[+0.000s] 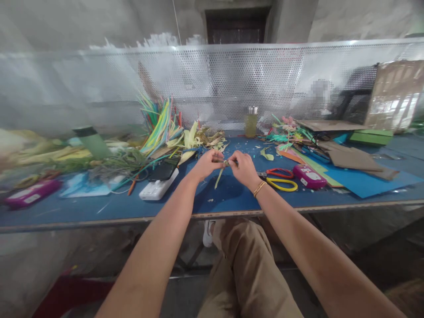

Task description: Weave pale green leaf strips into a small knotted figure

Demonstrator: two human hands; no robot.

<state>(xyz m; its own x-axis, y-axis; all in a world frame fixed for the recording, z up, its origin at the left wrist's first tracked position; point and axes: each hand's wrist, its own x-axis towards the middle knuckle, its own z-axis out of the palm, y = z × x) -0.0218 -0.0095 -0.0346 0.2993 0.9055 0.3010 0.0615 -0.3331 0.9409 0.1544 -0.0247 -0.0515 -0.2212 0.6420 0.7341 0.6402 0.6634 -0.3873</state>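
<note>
Close together over the blue table (228, 194), my two hands pinch a narrow pale green husk strip (218, 177). My left hand (209, 162) has thumb and fingers closed on its upper part, from the left. From the right, my right hand (243, 167) closes its fingertips on the same spot, where the strip looks bunched or knotted. One loose end hangs down toward the tabletop. Beside my right wrist lie scissors (281, 183) with yellow and red handles. A curled piece of husk (266, 154) lies beyond my right hand.
Left are a black phone (163, 170), a white power bank (159, 185), colourful pipe cleaners (160, 126) and a husk pile (192, 138). Right are a purple box-like device (309, 176), blue sheets (367, 180) and cardboard (353, 155). A bottle (251, 122) stands before the perforated metal panel (228, 84).
</note>
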